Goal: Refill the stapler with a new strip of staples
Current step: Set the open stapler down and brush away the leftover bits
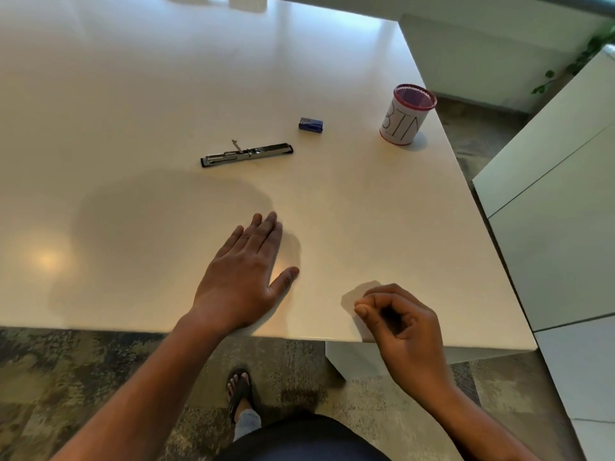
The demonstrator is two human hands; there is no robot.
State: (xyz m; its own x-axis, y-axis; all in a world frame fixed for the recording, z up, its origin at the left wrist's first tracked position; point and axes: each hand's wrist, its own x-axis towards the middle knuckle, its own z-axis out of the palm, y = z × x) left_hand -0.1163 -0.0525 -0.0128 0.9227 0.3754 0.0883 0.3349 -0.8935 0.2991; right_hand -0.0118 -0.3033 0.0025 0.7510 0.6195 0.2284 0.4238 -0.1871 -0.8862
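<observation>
- The left hand (244, 277) lies palm down on the white bench (133, 111), near its front edge; its fingers (263, 227) are straight and close together, pointing away from the person, with the thumb splayed out to the right. It holds nothing.
- The left forearm runs in from the lower left, crossing the bench's edge at the wrist.
- The right hand (402, 322) hovers at the front edge of the bench, just right of the left hand and apart from it; its fingers (369, 299) are curled inward with the thumb tip meeting them. Whether anything small sits in that pinch cannot be told.
- The stapler (247, 154) lies unfolded flat on the bench, well beyond the left hand, its metal channel facing up and a thin part sticking up near the middle.
- A small blue staple box (310, 124) sits near the stapler's right end, a little farther back.
- A mesh cup (407, 114) with a red rim and a white label reading "BIN" stands upright near the bench's right edge.
</observation>
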